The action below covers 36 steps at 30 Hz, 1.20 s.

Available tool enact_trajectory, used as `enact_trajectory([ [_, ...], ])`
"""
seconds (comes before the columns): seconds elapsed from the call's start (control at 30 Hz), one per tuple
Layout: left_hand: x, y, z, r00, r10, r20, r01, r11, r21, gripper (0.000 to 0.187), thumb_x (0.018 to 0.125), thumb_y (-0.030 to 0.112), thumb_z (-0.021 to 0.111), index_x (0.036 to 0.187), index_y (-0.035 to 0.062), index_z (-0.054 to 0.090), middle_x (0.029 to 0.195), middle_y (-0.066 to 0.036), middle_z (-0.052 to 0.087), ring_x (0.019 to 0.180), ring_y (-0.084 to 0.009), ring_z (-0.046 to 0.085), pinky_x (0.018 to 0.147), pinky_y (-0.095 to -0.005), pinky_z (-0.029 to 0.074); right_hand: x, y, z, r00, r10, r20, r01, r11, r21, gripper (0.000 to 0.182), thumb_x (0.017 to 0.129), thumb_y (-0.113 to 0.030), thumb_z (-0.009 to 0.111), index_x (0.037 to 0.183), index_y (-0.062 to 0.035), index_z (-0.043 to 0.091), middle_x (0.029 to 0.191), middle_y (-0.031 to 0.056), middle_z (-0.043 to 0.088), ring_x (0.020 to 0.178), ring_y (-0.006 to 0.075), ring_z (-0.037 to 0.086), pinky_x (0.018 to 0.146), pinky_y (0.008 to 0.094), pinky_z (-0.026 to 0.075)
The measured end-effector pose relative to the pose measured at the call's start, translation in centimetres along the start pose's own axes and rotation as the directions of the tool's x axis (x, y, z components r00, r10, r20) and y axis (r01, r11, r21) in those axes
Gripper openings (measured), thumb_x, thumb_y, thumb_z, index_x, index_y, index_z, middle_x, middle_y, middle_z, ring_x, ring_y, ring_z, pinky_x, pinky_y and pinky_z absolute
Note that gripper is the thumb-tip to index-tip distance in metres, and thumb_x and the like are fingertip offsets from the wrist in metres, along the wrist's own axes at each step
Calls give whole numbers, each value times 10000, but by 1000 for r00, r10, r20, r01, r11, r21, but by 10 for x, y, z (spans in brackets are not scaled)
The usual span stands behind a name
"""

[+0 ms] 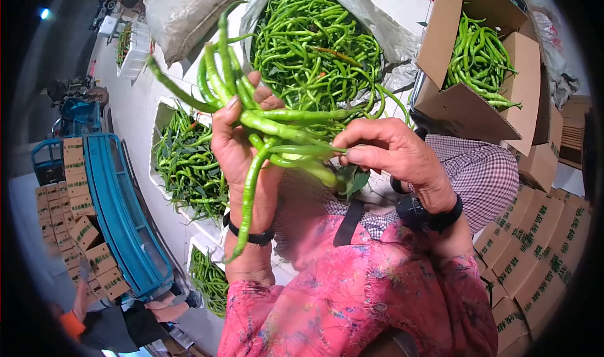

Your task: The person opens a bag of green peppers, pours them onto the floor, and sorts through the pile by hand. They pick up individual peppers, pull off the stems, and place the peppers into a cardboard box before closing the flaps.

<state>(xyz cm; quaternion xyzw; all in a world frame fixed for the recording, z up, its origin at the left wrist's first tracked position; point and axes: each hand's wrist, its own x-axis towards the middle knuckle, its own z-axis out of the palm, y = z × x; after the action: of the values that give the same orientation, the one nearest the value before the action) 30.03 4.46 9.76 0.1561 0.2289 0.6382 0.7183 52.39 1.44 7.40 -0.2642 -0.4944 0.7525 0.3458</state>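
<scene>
My left hand (233, 136) is wrapped round a bunch of long green chili peppers (270, 125), several of which stick out in different directions. One long curved pepper hangs down past my left wrist. With thumb and forefinger pinched, my right hand (390, 152) holds the stem end of one green pepper (308, 150) at the right side of the bunch. A dark green leaf (356, 179) shows just below those fingertips. Behind both hands lies a large heap of green peppers (314, 42) in an opened pale sack (393, 33).
An open cardboard box (469, 114) with green peppers stands at upper right. White foam boxes (154, 158) of peppers sit at left, beyond them a blue cart (119, 212) and stacked cartons (75, 181). A full sack (182, 17) stands upper left. Other people appear at the left edges.
</scene>
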Motion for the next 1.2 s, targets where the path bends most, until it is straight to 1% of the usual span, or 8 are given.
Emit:
enact_trajectory([
  [0.3, -5, -22, 1, 996, -74, -55, 78, 993, 83, 520, 862, 199, 579, 1252, -106, 424, 904, -88, 505, 820, -174, 514, 745, -292, 477, -30, 6, -3, 991, -103, -83, 71, 943, -326, 199, 888, -86, 599, 1047, 13, 666, 874, 46, 644, 786, 93, 580, 697, 238, 458],
  [0.63, -22, -14, 3, 979, -179, -95, 193, 967, 164, 490, 846, 183, 580, 1270, -18, 440, 890, -71, 547, 796, -174, 540, 703, -285, 484, -40, 22, 6, 991, 111, -77, -112, 994, -6, 185, 874, -68, 604, 1015, 30, 672, 836, 27, 640, 773, 90, 577, 696, 240, 457],
  [0.73, -40, -6, 12, 982, -94, -166, 131, 965, 226, 535, 845, 226, 596, 1280, -34, 425, 866, -36, 522, 746, -127, 512, 695, -304, 481, -39, 42, 16, 981, 78, -177, -118, 967, -228, 168, 828, -45, 602, 970, 14, 669, 811, 73, 642, 753, 136, 591, 702, 265, 465],
  [0.83, -58, -2, 6, 978, -70, -195, 125, 949, 288, 564, 858, 253, 617, 1307, -15, 404, 840, -14, 494, 730, -109, 504, 700, -305, 476, -44, 77, 14, 979, -141, -147, 31, 818, -575, 176, 803, -38, 589, 958, -11, 666, 816, 138, 641, 747, 261, 624, 700, 323, 484],
  [0.93, -69, -18, -3, 971, -148, -187, 195, 945, 263, 585, 882, 272, 612, 1350, 11, 376, 874, -25, 499, 763, -114, 510, 681, -322, 484, -44, 85, 13, 871, -458, -178, -131, 133, -983, 160, 831, -61, 608, 970, -5, 664, 855, 145, 650, 764, 283, 635, 686, 344, 490],
  [0.97, -69, -23, -12, 969, -186, -161, 218, 953, 211, 604, 892, 284, 622, 1367, 19, 360, 895, -31, 507, 798, -126, 526, 688, -318, 506, -43, 81, 12, 872, -455, -182, -138, 128, -982, 160, 831, -61, 608, 970, -5, 664, 855, 145, 650, 764, 283, 635, 686, 344, 490],
  [1.07, -66, -36, -23, 957, -265, -116, 276, 957, 94, 567, 885, 195, 657, 1358, 51, 380, 926, -42, 532, 810, -148, 555, 695, -321, 541, -42, 41, 18, 873, -163, -460, -104, 859, -502, 173, 822, -110, 681, 953, -2, 655, 853, 126, 645, 725, 253, 623, 671, 324, 493],
  [1.2, -59, -68, -39, 944, -295, -149, 316, 938, 140, 612, 870, 196, 697, 1368, 35, 379, 962, -64, 579, 873, -182, 603, 795, -354, 552, -23, 17, 32, 943, -208, -260, -2, 777, -630, 190, 799, -139, 705, 910, -1, 636, 745, 124, 609, 671, 241, 609, 622, 330, 474],
])
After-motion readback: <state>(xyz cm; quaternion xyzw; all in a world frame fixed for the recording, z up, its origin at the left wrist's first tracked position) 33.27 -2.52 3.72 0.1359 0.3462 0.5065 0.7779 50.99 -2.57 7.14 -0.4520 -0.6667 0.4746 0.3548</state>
